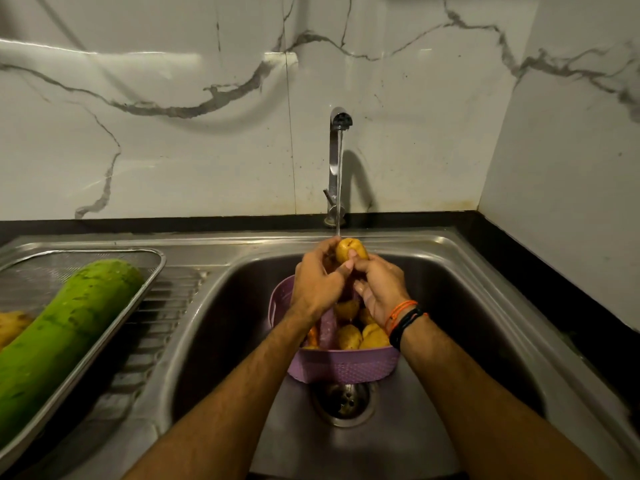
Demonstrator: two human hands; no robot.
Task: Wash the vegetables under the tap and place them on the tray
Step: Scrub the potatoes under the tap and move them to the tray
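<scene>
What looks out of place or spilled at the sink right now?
Nothing stands out. Both hands hold a potato under the running tap, above the purple basket in the sink. A green gourd lies on the tray.

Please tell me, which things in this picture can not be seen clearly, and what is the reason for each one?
All in the head view:
- Basket contents: the left hand, right hand and forearms cover much of it, so the vegetables cannot be counted.
- Potato under the water: fingers hide its lower part.
- Tray: the left edge cuts it off, along with the green gourd and a yellowish vegetable too partial to identify.
</scene>
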